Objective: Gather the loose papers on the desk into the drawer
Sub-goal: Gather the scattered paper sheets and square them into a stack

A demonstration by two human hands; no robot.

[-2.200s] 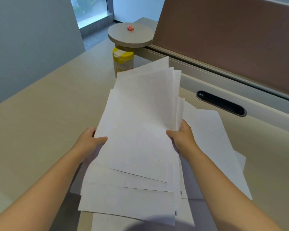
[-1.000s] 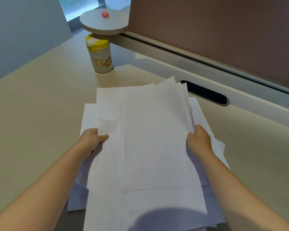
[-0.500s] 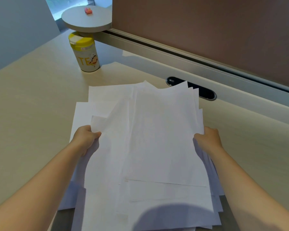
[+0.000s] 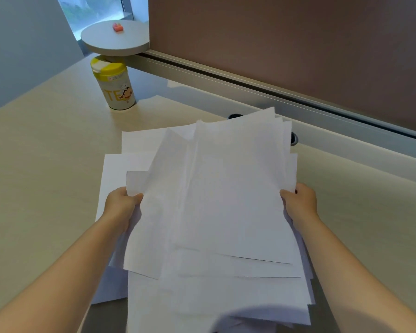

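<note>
A loose, uneven stack of white papers [image 4: 226, 200] fills the middle of the view, lifted a little above the beige desk [image 4: 39, 164]. My left hand [image 4: 120, 207] grips the stack's left edge, thumb on top. At the right edge, my right hand [image 4: 300, 203] pinches the sheets the same way. A few sheets [image 4: 113, 169] stick out at the left, lower than the rest; whether they lie flat on the desk I cannot tell. No drawer is in view.
A yellow-lidded canister [image 4: 113, 86] stands at the back left under a round grey shelf [image 4: 115, 38] with a small red object [image 4: 117, 27]. A brown partition [image 4: 298, 49] runs along the far side. The papers mostly cover a cable slot [image 4: 294, 138].
The stack has shifted from tilted upright to flatter and lower, and my hands have spread apart to its side edges. The view has swung slightly, so the canister sits nearer the centre.
</note>
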